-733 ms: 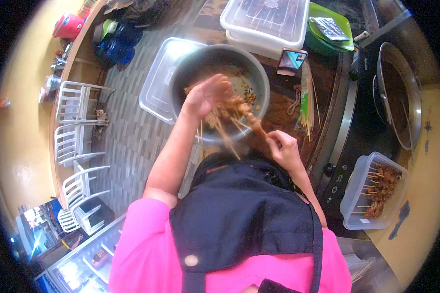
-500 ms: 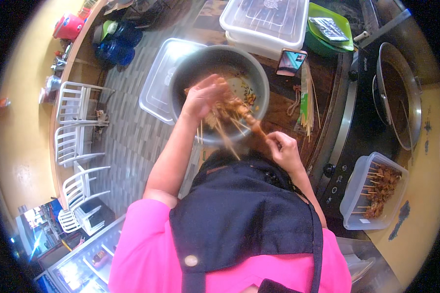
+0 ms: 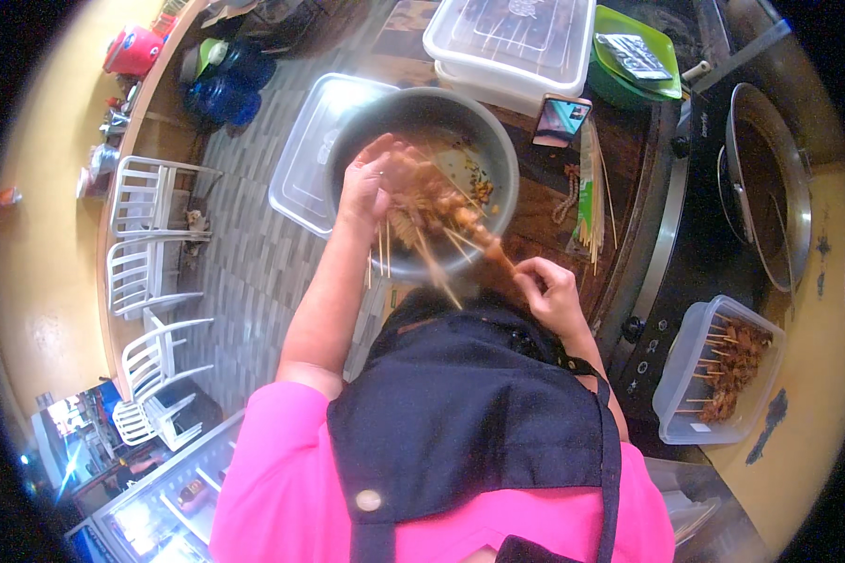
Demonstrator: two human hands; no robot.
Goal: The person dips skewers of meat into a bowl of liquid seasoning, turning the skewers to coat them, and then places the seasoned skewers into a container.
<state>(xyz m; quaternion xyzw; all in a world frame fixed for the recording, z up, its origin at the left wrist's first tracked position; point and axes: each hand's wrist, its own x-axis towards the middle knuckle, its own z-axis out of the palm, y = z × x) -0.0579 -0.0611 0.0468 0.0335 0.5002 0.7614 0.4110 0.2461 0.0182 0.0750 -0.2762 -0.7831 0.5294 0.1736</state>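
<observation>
A skewer of marinated meat (image 3: 467, 218) slants over a big grey round basin (image 3: 503, 131). My right hand (image 3: 551, 289) pinches its near end, just outside the basin's rim. At the far end, my left hand (image 3: 366, 183) is over the basin, fingers stretched and thumb apart, beside the meat. Whether its fingertips touch the meat is blurred. Several more skewers (image 3: 424, 255) lie in the basin under my hands, bare stick ends pointing toward me. Bits of seasoning (image 3: 480, 184) cling to the basin's bottom.
Bare sticks in a green packet (image 3: 588, 192) and a phone (image 3: 561, 122) lie right of the basin. Lidded plastic boxes (image 3: 507, 42) stand behind. At right are a large wok (image 3: 770, 188) and a clear tub (image 3: 671, 394) of meat skewers. A clear lid (image 3: 300, 178) is at left.
My left hand has shifted slightly left and turned, uncovering more of the skewer's far end. My right hand keeps its pinch, almost unmoved.
</observation>
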